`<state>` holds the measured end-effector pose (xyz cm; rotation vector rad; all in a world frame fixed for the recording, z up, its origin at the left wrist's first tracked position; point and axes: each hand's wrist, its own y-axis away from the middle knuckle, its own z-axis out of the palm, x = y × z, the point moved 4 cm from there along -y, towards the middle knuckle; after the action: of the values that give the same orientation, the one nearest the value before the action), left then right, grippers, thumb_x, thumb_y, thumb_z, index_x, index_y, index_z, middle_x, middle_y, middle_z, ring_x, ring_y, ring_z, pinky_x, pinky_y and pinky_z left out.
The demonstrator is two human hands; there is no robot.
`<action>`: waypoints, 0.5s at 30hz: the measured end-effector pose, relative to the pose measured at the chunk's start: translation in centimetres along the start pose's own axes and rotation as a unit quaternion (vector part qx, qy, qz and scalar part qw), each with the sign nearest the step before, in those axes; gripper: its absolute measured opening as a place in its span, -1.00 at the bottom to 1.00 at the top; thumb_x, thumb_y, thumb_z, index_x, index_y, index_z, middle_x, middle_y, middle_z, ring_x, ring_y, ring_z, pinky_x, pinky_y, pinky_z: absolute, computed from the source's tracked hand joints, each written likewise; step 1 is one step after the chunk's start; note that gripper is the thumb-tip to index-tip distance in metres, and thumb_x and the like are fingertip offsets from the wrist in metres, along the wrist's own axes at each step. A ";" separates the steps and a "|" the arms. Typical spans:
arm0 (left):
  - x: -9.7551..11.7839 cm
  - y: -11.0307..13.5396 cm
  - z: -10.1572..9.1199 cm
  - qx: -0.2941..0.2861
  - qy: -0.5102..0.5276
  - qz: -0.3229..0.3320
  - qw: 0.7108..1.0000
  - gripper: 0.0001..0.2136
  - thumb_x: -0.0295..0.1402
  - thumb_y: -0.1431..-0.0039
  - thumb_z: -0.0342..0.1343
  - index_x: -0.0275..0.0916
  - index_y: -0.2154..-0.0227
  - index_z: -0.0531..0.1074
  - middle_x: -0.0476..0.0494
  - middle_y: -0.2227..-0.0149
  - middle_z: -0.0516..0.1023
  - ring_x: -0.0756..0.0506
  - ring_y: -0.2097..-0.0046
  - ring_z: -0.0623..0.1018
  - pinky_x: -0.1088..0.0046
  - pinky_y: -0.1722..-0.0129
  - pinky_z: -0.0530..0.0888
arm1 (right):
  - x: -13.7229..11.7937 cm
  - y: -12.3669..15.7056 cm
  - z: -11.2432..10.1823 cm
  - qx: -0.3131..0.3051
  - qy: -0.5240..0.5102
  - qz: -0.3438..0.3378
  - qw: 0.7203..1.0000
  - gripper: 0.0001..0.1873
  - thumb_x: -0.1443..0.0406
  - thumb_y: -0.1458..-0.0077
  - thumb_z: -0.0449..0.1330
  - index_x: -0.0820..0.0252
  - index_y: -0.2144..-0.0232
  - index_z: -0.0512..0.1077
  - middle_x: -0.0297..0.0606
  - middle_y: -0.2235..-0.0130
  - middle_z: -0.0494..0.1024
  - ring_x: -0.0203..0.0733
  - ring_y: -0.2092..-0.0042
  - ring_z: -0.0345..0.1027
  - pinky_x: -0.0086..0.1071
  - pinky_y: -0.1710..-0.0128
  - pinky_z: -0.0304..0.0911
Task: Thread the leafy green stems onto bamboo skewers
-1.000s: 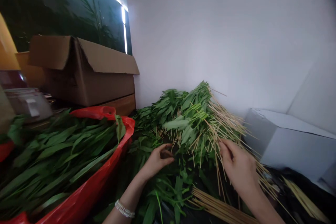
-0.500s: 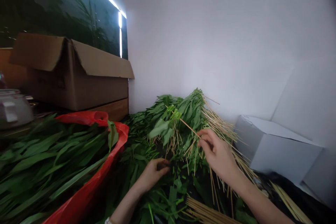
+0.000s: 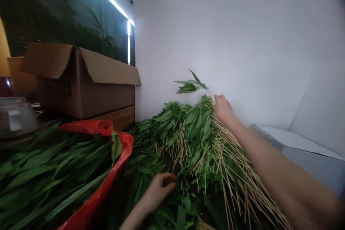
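My right hand is raised in front of the wall, closed round a thin bamboo skewer. Green leaves are bunched at the skewer's far end, pointing left. Below it lies a heap of leafy skewers, their bare sticks fanning out to the lower right. Low in the middle, my left hand hovers over loose leaves and cut bits. Its fingers are loosely curled, with a gap to the thumb, and nothing shows between them.
A red plastic bag full of long green leaves stands at the left. Behind it are an open cardboard box and a pale jug. At the right, a white box sits by the wall. More skewers lie at the bottom edge.
My right hand has moved up and away with the leafy skewer, from over the heap to in front of the wall. My left hand has hardly moved; the view has tilted up slightly.
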<state>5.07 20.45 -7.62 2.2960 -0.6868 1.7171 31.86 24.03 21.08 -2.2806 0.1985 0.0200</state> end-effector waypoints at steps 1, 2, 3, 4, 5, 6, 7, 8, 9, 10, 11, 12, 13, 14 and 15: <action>-0.2 0.0 0.0 0.001 -0.003 0.000 1.000 -0.70 -0.31 0.03 0.13 -0.37 0.24 0.53 -0.11 0.39 0.58 -0.10 0.32 0.50 0.46 0.31 0.37 | 1.1 0.7 1.4 -0.018 0.018 0.021 0.999 -0.71 0.30 -0.24 0.08 0.30 0.02 0.34 -0.04 0.02 0.41 -0.11 0.08 0.37 -0.20 0.10 0.30; -0.3 -0.1 -0.1 0.004 -0.006 0.000 1.000 -0.71 -0.31 0.03 0.13 -0.36 0.25 0.54 -0.11 0.38 0.58 -0.10 0.31 0.50 0.45 0.30 0.37 | 2.0 1.6 2.7 -0.035 0.034 0.041 0.998 -0.66 0.18 -0.22 0.14 0.21 0.00 0.33 -0.18 0.00 0.41 -0.15 0.08 0.37 -0.16 0.11 0.34; -0.5 -0.1 -0.1 0.007 -0.009 0.002 1.000 -0.71 -0.31 0.02 0.13 -0.34 0.25 0.54 -0.11 0.36 0.59 -0.10 0.29 0.50 0.45 0.28 0.37 | 2.8 2.4 3.9 -0.047 0.048 0.055 0.996 -0.64 0.17 -0.22 0.15 0.20 -0.01 0.33 -0.18 -0.01 0.41 -0.15 0.08 0.37 -0.16 0.11 0.35; -0.6 -0.2 -0.1 0.009 -0.010 0.005 1.000 -0.72 -0.31 0.02 0.13 -0.33 0.25 0.55 -0.11 0.34 0.59 -0.11 0.27 0.50 0.46 0.26 0.38 | 3.4 3.0 4.9 -0.057 0.059 0.063 0.995 -0.64 0.17 -0.22 0.14 0.20 -0.01 0.33 -0.17 -0.01 0.40 -0.15 0.07 0.37 -0.16 0.11 0.35; -0.7 -0.2 -0.1 0.011 -0.011 0.007 1.000 -0.72 -0.30 0.02 0.13 -0.32 0.25 0.55 -0.11 0.32 0.60 -0.11 0.25 0.50 0.46 0.25 0.38 | 3.8 3.5 5.6 -0.065 0.069 0.069 0.993 -0.64 0.17 -0.22 0.14 0.19 -0.01 0.33 -0.18 -0.01 0.40 -0.15 0.07 0.37 -0.15 0.11 0.35; -0.7 -0.2 -0.1 0.011 -0.012 0.007 1.000 -0.72 -0.30 0.02 0.14 -0.32 0.25 0.55 -0.11 0.31 0.60 -0.11 0.25 0.51 0.46 0.24 0.38 | 4.2 3.6 6.1 -0.070 0.077 0.073 0.992 -0.64 0.17 -0.22 0.14 0.20 -0.01 0.33 -0.18 -0.01 0.40 -0.15 0.07 0.37 -0.15 0.11 0.35; -0.7 -0.2 -0.1 0.010 -0.013 0.005 1.000 -0.72 -0.29 0.02 0.14 -0.32 0.25 0.55 -0.11 0.31 0.60 -0.11 0.24 0.51 0.46 0.24 0.38 | 4.5 3.5 6.2 -0.073 0.084 0.075 0.991 -0.64 0.17 -0.22 0.14 0.20 -0.01 0.33 -0.17 -0.01 0.40 -0.15 0.07 0.37 -0.15 0.11 0.35; -0.7 -0.2 -0.1 0.008 -0.014 0.002 1.000 -0.72 -0.29 0.02 0.13 -0.32 0.25 0.55 -0.10 0.32 0.60 -0.11 0.25 0.51 0.45 0.24 0.38 | 4.8 3.2 6.1 -0.074 0.090 0.077 0.990 -0.64 0.17 -0.22 0.14 0.20 -0.01 0.33 -0.18 -0.01 0.40 -0.15 0.07 0.38 -0.15 0.11 0.35; -0.6 -0.2 -0.1 0.005 -0.016 0.000 1.000 -0.72 -0.30 0.01 0.13 -0.32 0.25 0.55 -0.10 0.32 0.60 -0.11 0.25 0.51 0.45 0.24 0.39 | 5.1 2.8 5.8 -0.072 0.096 0.077 0.990 -0.64 0.17 -0.22 0.14 0.20 -0.01 0.33 -0.18 -0.01 0.41 -0.15 0.08 0.38 -0.15 0.11 0.35; -0.5 -0.2 -0.1 0.004 -0.018 0.000 1.000 -0.72 -0.30 0.01 0.13 -0.32 0.25 0.55 -0.10 0.32 0.60 -0.11 0.25 0.51 0.45 0.24 0.39 | 5.4 2.2 5.4 -0.068 0.103 0.077 0.989 -0.63 0.17 -0.22 0.14 0.20 -0.02 0.32 -0.18 -0.01 0.40 -0.14 0.07 0.37 -0.15 0.11 0.35; -0.4 -0.2 -0.2 0.004 -0.019 0.001 1.000 -0.72 -0.30 0.01 0.12 -0.32 0.25 0.55 -0.11 0.31 0.61 -0.11 0.25 0.51 0.45 0.23 0.39 | 5.7 1.7 5.0 -0.064 0.110 0.077 0.989 -0.63 0.17 -0.22 0.14 0.20 -0.02 0.32 -0.18 -0.02 0.40 -0.14 0.07 0.37 -0.14 0.11 0.35; -0.3 -0.2 -0.2 0.002 -0.020 0.002 1.000 -0.73 -0.31 0.01 0.12 -0.32 0.25 0.55 -0.11 0.30 0.61 -0.12 0.24 0.51 0.44 0.23 0.39 | 6.0 1.3 4.6 -0.062 0.117 0.077 0.988 -0.63 0.17 -0.22 0.14 0.20 -0.02 0.32 -0.17 -0.02 0.40 -0.14 0.06 0.37 -0.14 0.10 0.35; -0.3 -0.2 -0.2 0.000 -0.022 0.004 1.000 -0.73 -0.31 0.01 0.12 -0.32 0.25 0.55 -0.12 0.30 0.61 -0.12 0.24 0.52 0.44 0.22 0.40 | 6.2 1.1 4.4 -0.064 0.124 0.078 0.987 -0.63 0.17 -0.22 0.15 0.20 -0.02 0.32 -0.17 -0.02 0.40 -0.13 0.06 0.37 -0.14 0.10 0.34; -0.3 -0.2 -0.2 -0.003 -0.023 0.006 1.000 -0.73 -0.31 0.01 0.12 -0.32 0.26 0.55 -0.13 0.30 0.61 -0.13 0.24 0.52 0.43 0.22 0.40 | 6.3 1.0 4.3 -0.071 0.130 0.077 0.986 -0.63 0.17 -0.21 0.15 0.20 -0.02 0.32 -0.17 -0.02 0.40 -0.13 0.06 0.37 -0.14 0.10 0.34; -0.3 -0.3 -0.2 -0.005 -0.024 0.008 1.000 -0.73 -0.31 0.01 0.12 -0.32 0.26 0.54 -0.13 0.29 0.61 -0.13 0.23 0.52 0.43 0.21 0.40 | 6.4 1.1 4.4 -0.082 0.137 0.074 0.984 -0.63 0.17 -0.21 0.15 0.20 -0.02 0.32 -0.17 -0.02 0.40 -0.14 0.06 0.37 -0.14 0.10 0.34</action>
<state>4.92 20.84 -7.82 2.3389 -0.7244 1.6662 38.26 25.75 16.84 -2.4226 0.5282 -0.2068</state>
